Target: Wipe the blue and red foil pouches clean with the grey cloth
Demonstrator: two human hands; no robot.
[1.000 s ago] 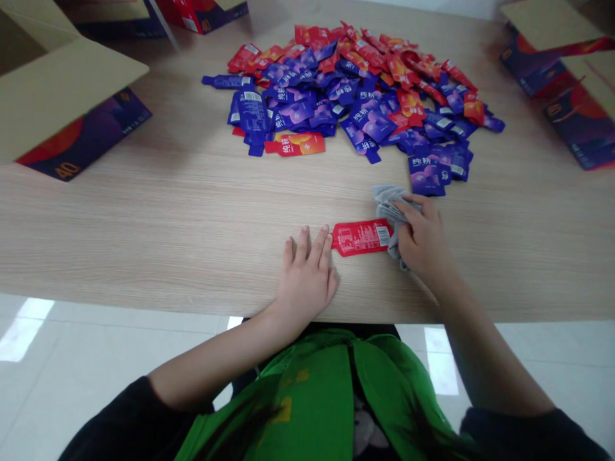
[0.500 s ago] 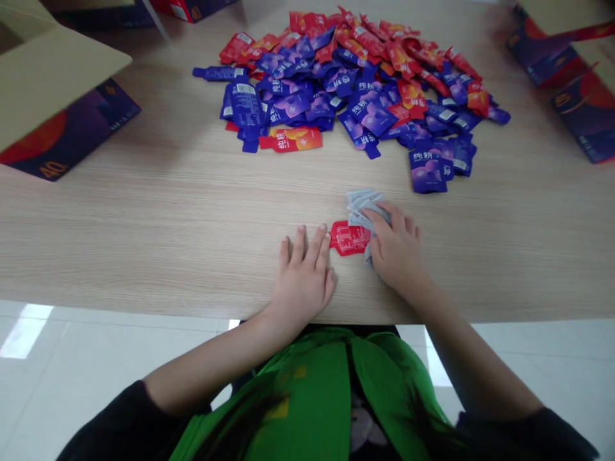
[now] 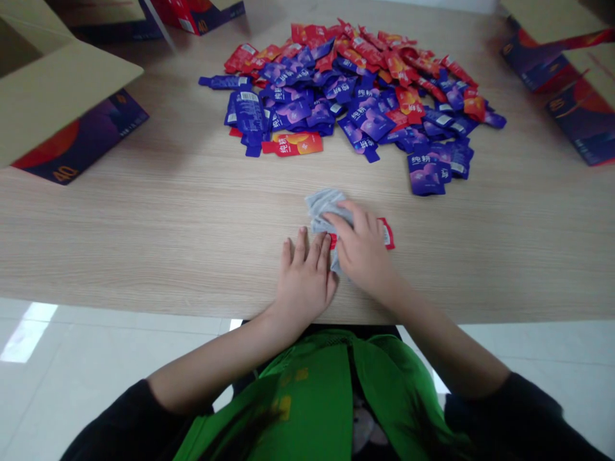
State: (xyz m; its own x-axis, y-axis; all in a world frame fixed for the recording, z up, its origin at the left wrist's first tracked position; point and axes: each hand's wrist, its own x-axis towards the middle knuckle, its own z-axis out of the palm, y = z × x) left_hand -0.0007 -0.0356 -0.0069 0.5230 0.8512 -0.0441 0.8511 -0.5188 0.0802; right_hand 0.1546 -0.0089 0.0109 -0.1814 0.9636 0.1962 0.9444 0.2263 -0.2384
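Observation:
A red sachet [image 3: 387,233] lies flat near the table's front edge, mostly covered. My right hand [image 3: 361,248] presses a crumpled grey cloth [image 3: 323,206] down on it, fingers closed over the cloth. My left hand [image 3: 305,275] lies flat beside it, fingers stretched out, with the fingertips touching the sachet's left end. A large heap of red and purple sachets [image 3: 355,89] sits further back on the wooden table [image 3: 168,218].
An open cardboard box [image 3: 57,102] with purple and red print stands at the far left. More printed boxes [image 3: 567,70] are at the right edge, and another one [image 3: 202,16] at the back. A single purple sachet [image 3: 425,173] lies nearest the right hand.
My right hand has slid the grey cloth leftward along the red sachet, from its right end to its left end. The left hand has stayed in place.

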